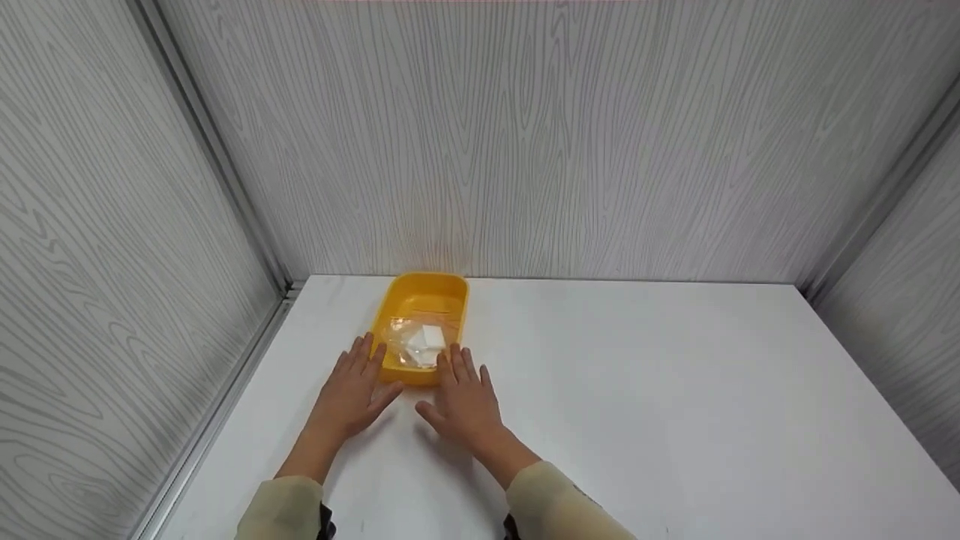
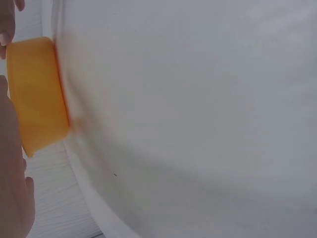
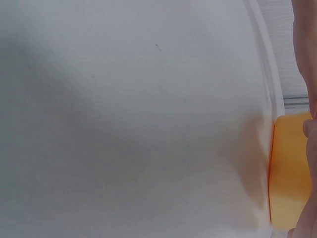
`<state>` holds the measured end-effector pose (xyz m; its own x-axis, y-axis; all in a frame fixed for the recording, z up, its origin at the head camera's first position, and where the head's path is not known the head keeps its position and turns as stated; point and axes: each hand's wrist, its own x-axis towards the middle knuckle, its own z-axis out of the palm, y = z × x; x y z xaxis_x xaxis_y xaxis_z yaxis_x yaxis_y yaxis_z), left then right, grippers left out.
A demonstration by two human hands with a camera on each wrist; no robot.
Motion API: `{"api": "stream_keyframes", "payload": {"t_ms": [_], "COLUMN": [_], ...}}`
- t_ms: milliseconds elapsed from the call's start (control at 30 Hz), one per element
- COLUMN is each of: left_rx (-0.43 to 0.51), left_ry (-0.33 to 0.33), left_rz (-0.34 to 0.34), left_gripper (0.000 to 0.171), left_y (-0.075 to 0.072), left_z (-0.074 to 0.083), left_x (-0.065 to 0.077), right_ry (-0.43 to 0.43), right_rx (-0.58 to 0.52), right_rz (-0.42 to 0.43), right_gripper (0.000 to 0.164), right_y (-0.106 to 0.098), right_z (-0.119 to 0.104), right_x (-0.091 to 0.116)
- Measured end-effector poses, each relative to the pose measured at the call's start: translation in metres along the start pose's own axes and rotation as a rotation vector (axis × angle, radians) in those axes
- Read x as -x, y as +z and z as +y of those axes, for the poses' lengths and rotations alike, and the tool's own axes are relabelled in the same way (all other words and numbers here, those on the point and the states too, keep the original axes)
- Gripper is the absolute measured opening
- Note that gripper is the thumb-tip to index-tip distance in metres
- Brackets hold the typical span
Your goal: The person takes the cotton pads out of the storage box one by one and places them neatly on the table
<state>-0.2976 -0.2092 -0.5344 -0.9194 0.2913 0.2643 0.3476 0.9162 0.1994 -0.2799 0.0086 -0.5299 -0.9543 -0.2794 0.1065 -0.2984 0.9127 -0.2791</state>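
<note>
A yellow rectangular tray (image 1: pixel 427 283) stands on the white table close to the back wall. Inside its near half lies a clear plastic bag (image 1: pixel 405 328) with white blocky pieces (image 1: pixel 431 337) in or under it. My left hand (image 1: pixel 352 394) is at the tray's near left corner, fingers stretched out and spread. On the near right corner, my right hand (image 1: pixel 466 401) has straight fingers reaching over the rim. Both thumbs point inward, apart from each other. In both wrist views the tray's outer wall (image 2: pixel 39 94) shows beside the fingers; whether they touch it I cannot tell.
The white tabletop (image 1: pixel 637 390) stretches away to the right of the tray. A grey wood-grain panel (image 1: pixel 525 150) rises right behind the tray. Side panels (image 1: pixel 112 247) with metal edging close in the left and right.
</note>
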Motion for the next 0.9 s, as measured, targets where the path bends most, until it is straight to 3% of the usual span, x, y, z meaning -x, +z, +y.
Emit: {"api": "stream_keyframes", "payload": {"t_ms": [233,467,667,900], "left_rx": [0.039,0.018,0.092,0.16], "left_ry": [-0.037,-0.015,-0.032,-0.073], "left_rz": [-0.096,-0.077,-0.065,-0.059], "left_gripper": [0.09,0.094,0.098,0.098], "left_y": [0.002,0.009,0.015,0.022], "left_z": [0.006,0.021,0.038,0.06], "left_x": [0.005,0.006,0.002,0.008], "right_ry": [-0.045,-0.063,-0.064,-0.064], "right_rx": [-0.018,0.0,-0.019,-0.093], "right_rz": [0.025,0.025,0.035,0.031], "right_gripper": [0.086,0.087,0.087,0.085], "right_y": [-0.004,-0.01,-0.017,-0.024], "right_z": [0.012,0.027,0.041,0.054], "right_x": [0.012,0.02,0.027,0.042]}}
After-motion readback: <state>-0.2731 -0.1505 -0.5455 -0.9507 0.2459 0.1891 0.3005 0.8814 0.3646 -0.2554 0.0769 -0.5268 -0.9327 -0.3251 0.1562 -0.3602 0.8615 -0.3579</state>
